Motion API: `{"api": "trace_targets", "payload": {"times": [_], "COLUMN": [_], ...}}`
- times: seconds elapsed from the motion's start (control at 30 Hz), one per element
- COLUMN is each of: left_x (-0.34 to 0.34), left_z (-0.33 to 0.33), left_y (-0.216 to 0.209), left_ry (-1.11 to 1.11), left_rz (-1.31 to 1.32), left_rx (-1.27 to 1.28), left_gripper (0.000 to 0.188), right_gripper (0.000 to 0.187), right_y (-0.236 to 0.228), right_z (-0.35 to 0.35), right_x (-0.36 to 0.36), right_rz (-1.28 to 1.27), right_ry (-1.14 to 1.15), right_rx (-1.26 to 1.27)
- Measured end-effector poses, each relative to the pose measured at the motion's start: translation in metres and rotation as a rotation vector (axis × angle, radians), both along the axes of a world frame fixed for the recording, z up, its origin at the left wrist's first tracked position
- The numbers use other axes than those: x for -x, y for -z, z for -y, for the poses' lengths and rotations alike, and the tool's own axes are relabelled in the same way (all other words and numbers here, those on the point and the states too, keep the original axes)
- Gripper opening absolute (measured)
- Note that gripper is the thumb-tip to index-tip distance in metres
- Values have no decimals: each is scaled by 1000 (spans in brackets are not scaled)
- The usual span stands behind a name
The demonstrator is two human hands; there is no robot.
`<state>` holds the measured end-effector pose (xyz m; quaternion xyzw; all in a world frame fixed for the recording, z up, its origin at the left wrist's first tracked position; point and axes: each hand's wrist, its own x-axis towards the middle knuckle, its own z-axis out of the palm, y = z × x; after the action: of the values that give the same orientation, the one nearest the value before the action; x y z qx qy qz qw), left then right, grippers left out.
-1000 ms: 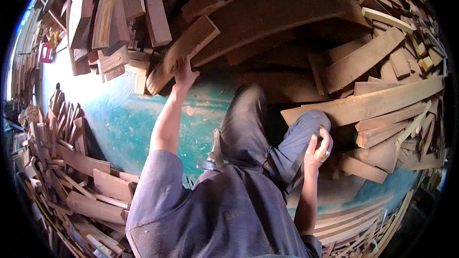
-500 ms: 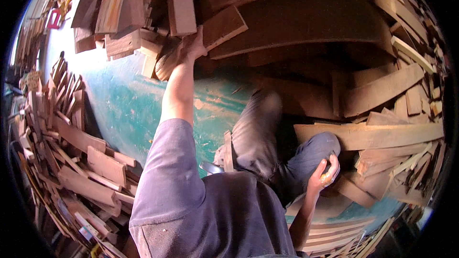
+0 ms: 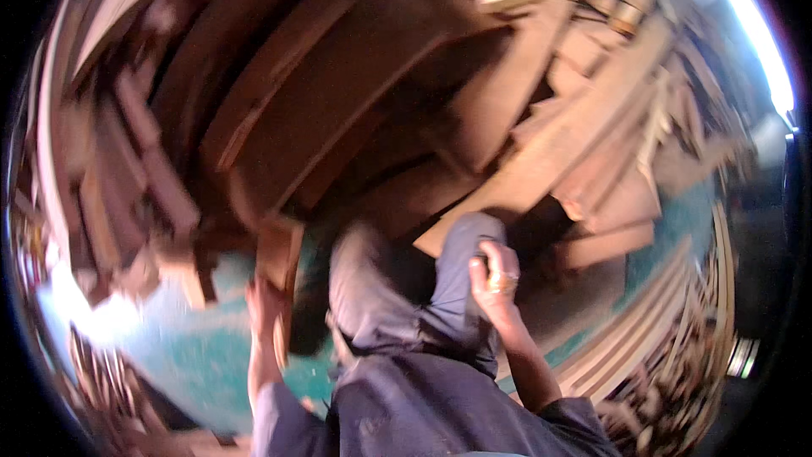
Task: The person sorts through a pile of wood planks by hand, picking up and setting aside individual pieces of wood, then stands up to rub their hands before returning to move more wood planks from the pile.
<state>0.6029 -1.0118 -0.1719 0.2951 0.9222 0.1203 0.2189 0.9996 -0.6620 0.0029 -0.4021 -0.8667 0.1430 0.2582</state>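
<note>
A: The short wooden board [image 3: 277,258] — where is it in the head view?

B: Low and left of centre, standing nearly upright just above the teal floor [image 3: 194,355], at the foot of the big heap of planks [image 3: 355,93]. The picture is smeared there, so its edges are soft.

A: And the left hand [image 3: 264,305]?

B: It is closed around the board's lower end, arm reaching up from the bottom edge.

A: The right hand [image 3: 493,275]?

B: It rests on the person's raised knee [image 3: 469,237], fingers curled in narrow. It seems to hold nothing, though I cannot tell for sure.

A: What lies around?

B: Long pale planks [image 3: 584,131] slant behind the knee, and thin strips [image 3: 668,322] curve along the right rim.
</note>
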Motion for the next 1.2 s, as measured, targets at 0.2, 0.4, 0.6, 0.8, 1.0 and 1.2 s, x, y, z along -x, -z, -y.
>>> {"api": "trace_targets", "payload": {"times": [0.2,0.4,0.6,0.8,1.0,1.2], "left_x": [-81,-71,4,-134,-315,-223], "left_z": [45,-27,-331,-657,-494,-390], "left_y": [-14,-80,-206,-570,-573,-238], "left_ry": [-141,-40,324,763,962,839], "left_rz": [2,-17,-328,-762,-233,168], "left_rx": [-18,-8,-486,-1225,-1633,-836], "left_gripper": [79,87,86,71,53,52], "right_gripper": [41,40,39,36,32,34], "right_y": [-2,4,5,13,28,28], "right_z": [1,-3,-1,4,-3,-11], "right_x": [-14,-28,-24,-15,-15,-24], "right_rz": [-74,-232,-258,-203,-163,-189], "right_ry": [18,29,69,103,0,42], "right_rx": [-50,-34,15,-46,41,13]}}
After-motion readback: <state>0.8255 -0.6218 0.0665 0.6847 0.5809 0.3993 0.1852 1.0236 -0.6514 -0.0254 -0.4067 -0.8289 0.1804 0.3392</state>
